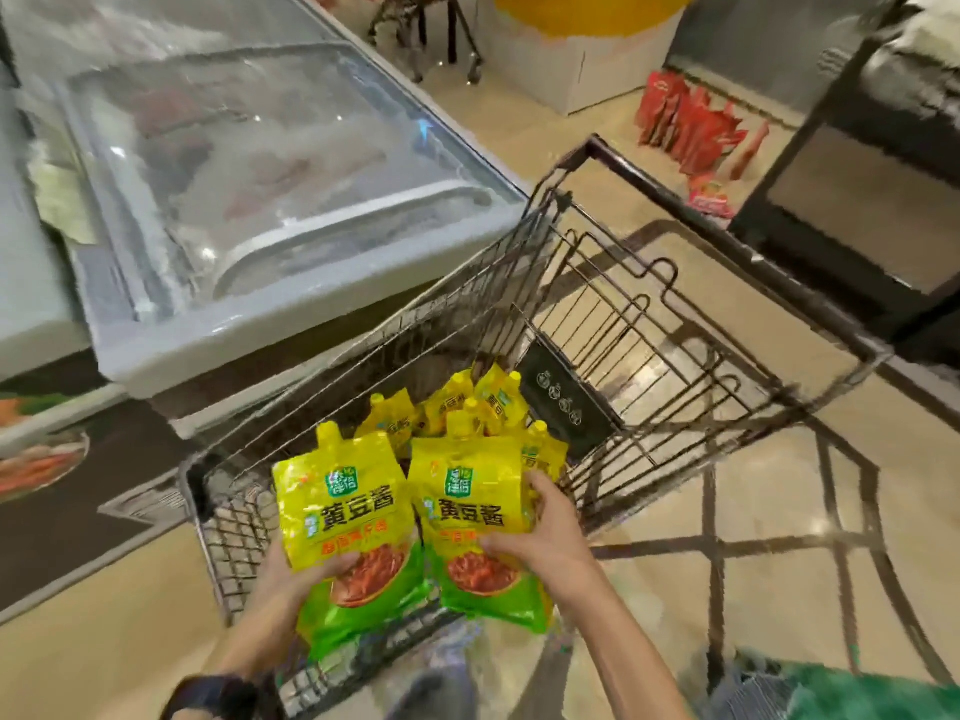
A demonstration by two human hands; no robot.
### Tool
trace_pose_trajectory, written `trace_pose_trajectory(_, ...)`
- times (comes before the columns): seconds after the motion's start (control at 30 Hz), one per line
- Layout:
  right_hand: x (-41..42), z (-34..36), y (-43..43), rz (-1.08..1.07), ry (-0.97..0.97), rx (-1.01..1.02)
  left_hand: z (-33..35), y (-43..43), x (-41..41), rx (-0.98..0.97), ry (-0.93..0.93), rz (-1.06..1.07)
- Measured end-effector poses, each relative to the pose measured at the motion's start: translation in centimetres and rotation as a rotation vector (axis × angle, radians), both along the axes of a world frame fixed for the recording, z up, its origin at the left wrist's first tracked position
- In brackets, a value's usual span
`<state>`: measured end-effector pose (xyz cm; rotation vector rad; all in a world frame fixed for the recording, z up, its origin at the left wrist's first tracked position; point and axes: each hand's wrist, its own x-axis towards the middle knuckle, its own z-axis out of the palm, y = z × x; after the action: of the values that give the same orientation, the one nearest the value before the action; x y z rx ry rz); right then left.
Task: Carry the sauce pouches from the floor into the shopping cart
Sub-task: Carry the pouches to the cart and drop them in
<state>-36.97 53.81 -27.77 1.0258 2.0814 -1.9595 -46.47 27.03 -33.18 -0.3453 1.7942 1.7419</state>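
Note:
I hold two yellow-and-green sauce pouches over the near end of the wire shopping cart [644, 324]. My left hand [298, 574] grips the left pouch [345, 506] from below, thumb across its front. My right hand [545, 532] grips the right pouch [475, 511] by its right edge, fingers curled round it. Each hand may hold more than one pouch stacked; I cannot tell. Several more yellow pouches [457, 407] lie in the cart's basket beyond my hands.
A glass-topped chest freezer [249, 174] stands close along the cart's left side. Red pouches [691, 127] stand on the tiled floor at the far right, beside a dark shelf unit [857, 174]. A white-and-yellow display base [582, 49] is behind.

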Motion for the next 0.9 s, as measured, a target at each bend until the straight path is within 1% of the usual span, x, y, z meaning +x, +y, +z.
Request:
trace_pose_trajectory(0.1, -3.9, -1.5, 0.9, 0.046, -0.038, 0.064, -2.3, 2.0, -1.6, -0.106, 0.052, 0.073)
trace_pose_trajectory(0.2, -7.5, -4.7, 1.2, 0.098, -0.087, 0.092, -4.9, 4.2, -3.7, -0.207, 0.12, 0.097)
trace_pose_trajectory(0.3, -10.6, -9.2, 0.5, 0.105, -0.159, 0.143, -8.2, 6.4, -5.5, -0.206, 0.1, 0.102)
trace_pose_trajectory(0.4, -13.0, -14.4, -0.3, 0.076, -0.206, 0.167, -12.4, 8.3, -7.6, -0.282, 0.107, 0.176)
trace_pose_trajectory(0.47, -13.6, -17.8, -0.6, 0.081, -0.216, 0.229, -15.5, 9.2, -8.4, -0.329, 0.113, 0.208)
trace_pose_trajectory(0.53, -13.6, -20.5, -0.3, 0.17, -0.242, 0.329, -18.1, 10.1, -8.6, -0.421, 0.135, 0.18)
trace_pose_trajectory(0.6, -13.3, -22.3, 0.1, 0.309, -0.253, 0.426, -19.9, 10.8, -8.4, -0.476, 0.117, 0.178)
trace_pose_trajectory(0.67, -12.9, -23.1, 0.4, 0.398, -0.217, 0.496, -20.5, 11.3, -8.1, -0.452, 0.065, 0.216)
trace_pose_trajectory(0.7, -12.9, -23.0, 0.6, 0.407, -0.196, 0.507, -20.3, 11.7, -7.8, -0.425, 0.066, 0.24)
trace_pose_trajectory(0.83, -14.2, -21.0, 2.0, 0.329, -0.121, 0.441, -19.1, 11.9, -6.5, -0.411, 0.067, 0.293)
trace_pose_trajectory(0.9, -14.7, -20.3, 3.0, 0.368, -0.104, 0.446, -19.2, 11.7, -5.5, -0.378, 0.061, 0.359)
